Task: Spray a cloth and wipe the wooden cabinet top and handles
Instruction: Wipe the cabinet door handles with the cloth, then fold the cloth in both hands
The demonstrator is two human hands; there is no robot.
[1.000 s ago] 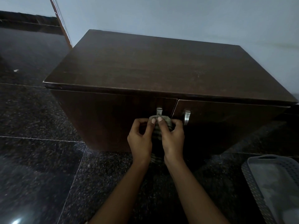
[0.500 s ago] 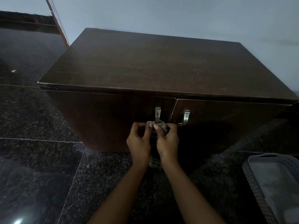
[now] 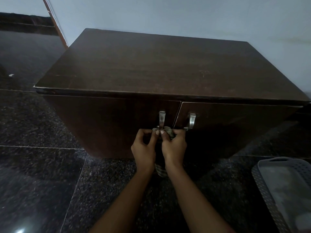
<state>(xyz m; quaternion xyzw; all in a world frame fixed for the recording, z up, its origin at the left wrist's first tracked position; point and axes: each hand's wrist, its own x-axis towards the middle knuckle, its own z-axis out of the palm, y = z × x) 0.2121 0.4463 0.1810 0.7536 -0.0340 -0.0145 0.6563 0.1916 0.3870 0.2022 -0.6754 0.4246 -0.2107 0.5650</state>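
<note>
Pinching the limp checked cloth (image 3: pixel 160 171) between left hand (image 3: pixel 143 149) and right hand (image 3: pixel 174 148), we judge it wraps the left-door steel handle (image 3: pixel 162 119) easily.

The left hand (image 3: pixel 143 148) and right hand (image 3: pixel 174 147) press side by side at the foot of the left handle (image 3: pixel 161 119), pinching the cloth (image 3: pixel 169 131) between them, so that spot is blocked. The right handle (image 3: pixel 191 121) stands just beside the right hand, leaving only a narrow gap. The overhanging front edge of the cabinet top (image 3: pixel 159 64) caps the doors from above, and the wall (image 3: pixel 185 15) closes its far side. Open floor (image 3: pixel 42 174) lies to the left; a perforated basket (image 3: pixel 262 182) occupies the floor at lower right, apart from the arms.
</note>
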